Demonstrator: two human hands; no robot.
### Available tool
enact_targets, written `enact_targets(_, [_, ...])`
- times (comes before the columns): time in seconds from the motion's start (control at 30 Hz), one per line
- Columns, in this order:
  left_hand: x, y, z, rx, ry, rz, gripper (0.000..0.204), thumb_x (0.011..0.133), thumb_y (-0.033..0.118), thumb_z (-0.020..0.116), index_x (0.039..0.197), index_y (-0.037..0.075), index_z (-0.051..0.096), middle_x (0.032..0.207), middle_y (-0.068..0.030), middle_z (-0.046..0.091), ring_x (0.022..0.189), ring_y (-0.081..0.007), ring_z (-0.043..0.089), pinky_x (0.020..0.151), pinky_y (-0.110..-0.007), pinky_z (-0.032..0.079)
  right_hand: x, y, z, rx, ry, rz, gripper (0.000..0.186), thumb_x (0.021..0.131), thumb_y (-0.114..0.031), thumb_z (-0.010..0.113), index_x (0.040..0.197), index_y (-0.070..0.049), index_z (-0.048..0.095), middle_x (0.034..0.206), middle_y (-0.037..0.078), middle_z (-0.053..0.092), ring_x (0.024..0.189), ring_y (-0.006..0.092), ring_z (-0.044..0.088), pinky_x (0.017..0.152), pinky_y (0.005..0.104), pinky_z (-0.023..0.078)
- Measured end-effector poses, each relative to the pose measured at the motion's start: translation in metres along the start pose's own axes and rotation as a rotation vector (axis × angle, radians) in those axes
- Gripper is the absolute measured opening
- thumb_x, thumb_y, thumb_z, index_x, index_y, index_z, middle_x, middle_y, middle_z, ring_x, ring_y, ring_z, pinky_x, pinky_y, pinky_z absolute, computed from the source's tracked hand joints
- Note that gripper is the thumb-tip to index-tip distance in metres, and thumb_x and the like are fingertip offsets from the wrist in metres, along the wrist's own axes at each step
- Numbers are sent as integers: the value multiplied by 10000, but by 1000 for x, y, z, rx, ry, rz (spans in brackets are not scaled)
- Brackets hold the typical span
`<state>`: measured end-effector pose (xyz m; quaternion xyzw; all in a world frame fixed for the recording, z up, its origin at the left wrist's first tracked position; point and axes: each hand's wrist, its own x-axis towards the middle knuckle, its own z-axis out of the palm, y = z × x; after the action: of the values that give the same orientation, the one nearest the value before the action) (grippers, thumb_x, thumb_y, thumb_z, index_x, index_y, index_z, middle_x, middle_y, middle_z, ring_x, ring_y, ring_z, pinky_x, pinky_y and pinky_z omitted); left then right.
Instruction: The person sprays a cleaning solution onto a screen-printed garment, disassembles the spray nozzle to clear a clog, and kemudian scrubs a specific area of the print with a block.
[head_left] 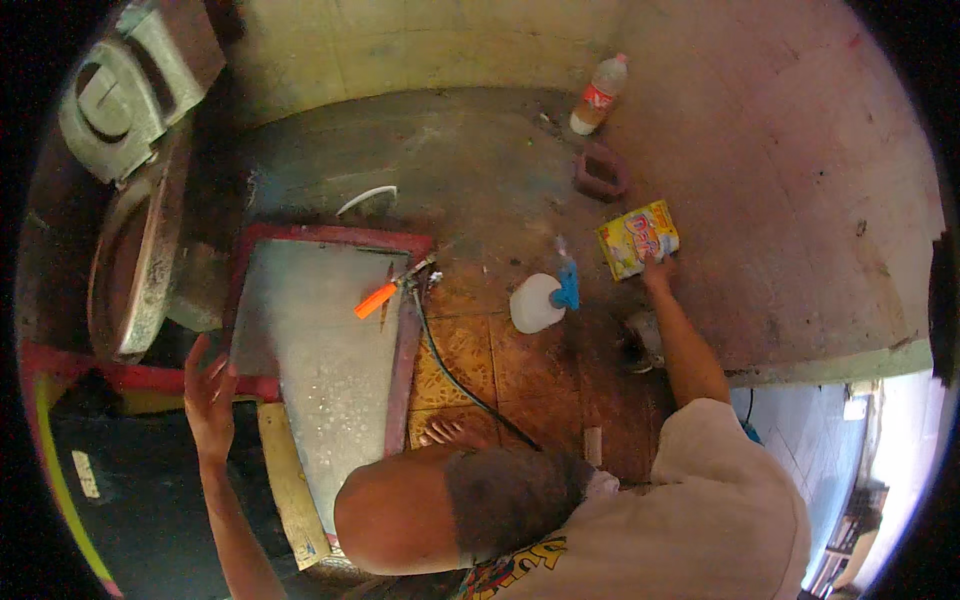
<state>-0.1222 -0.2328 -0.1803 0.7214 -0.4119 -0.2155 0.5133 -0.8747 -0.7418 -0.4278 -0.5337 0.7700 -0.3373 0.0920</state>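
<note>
Right hand (659, 272) holds yellow packet (636, 238); left hand (210, 400) near red-framed panel (325, 340)

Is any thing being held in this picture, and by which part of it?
The right hand holds the yellow packet by its near edge, toward the right corner; the left hand holds nothing.

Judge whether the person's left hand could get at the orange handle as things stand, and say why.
Probably yes: the left hand looks empty, and only the framed panel seems to lie between it and the orange handle.
</note>
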Motion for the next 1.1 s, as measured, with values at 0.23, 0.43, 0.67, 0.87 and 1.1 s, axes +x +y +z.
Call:
enact_targets(0.23, [-17,37,-24,176,159,-101,557,931,171,760,1433,72,538,1279,-89,666,1028,-189,694,874,-345,579,37,-60,-46,-35,-167,-300,427,987,-373,628,1236,-29,678,1147,175,701,1048,343,657,910,483,506])
enact_targets(0.43, [-131,35,-54,437,386,-508,329,928,319,756,1087,32,735,993,-120,746,829,-176,707,754,-329,557,84,-150,-114,-114,-85,-612,486,1022,-385,605,1244,44,660,1197,238,658,1082,371,624,946,468,489])
enact_targets(0.67, [-398,-83,-180,281,1805,-318,554,960,408,717,1266,-18,539,1089,-127,613,1028,-222,627,930,-372,503,94,-282,-179,-483,-124,-933,537,1053,-411,541,1370,19,600,1388,271,582,1304,422,542,1116,470,436])
enact_targets(0.87, [-389,-61,-178,-251,1544,-527,882,929,755,513,1419,22,543,1283,-191,627,1119,-293,622,992,-428,480,37,-389,-163,-138,-7,-868,596,1055,-430,535,1406,51,553,1372,293,587,1237,403,603,1066,449,478])
enact_targets(1.1, [-314,-47,-172,176,1701,-424,566,1003,576,588,823,46,664,656,57,433,647,-59,340,587,-275,292,-1,-442,-151,233,-422,-874,545,1061,-401,535,1383,37,580,1333,260,618,1148,356,652,979,410,534])
